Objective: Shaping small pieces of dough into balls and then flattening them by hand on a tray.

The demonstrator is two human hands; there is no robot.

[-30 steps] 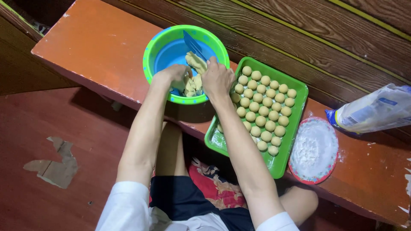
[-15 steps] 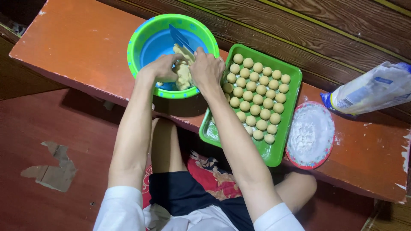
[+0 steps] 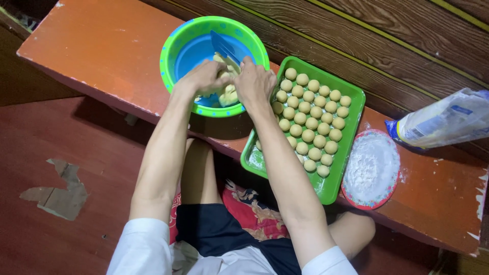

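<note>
A green-rimmed blue bowl sits on an orange bench and holds pale yellow dough. Both hands are down in the bowl on that dough. My left hand grips the dough from the left side. My right hand presses on it from the right. A flat blue scraper leans inside the bowl just behind my fingers. To the right, a green rectangular tray carries several rows of small round dough balls.
A round red-rimmed plate of white flour lies right of the tray. A white and blue flour bag lies on its side at the far right. Dark wooden planks run behind the bench. My knees and a red patterned cushion are below the bench edge.
The view has shifted slightly, so the bowl and tray sit lower and to the right. Both hands stay in the bowl, working the dough.
</note>
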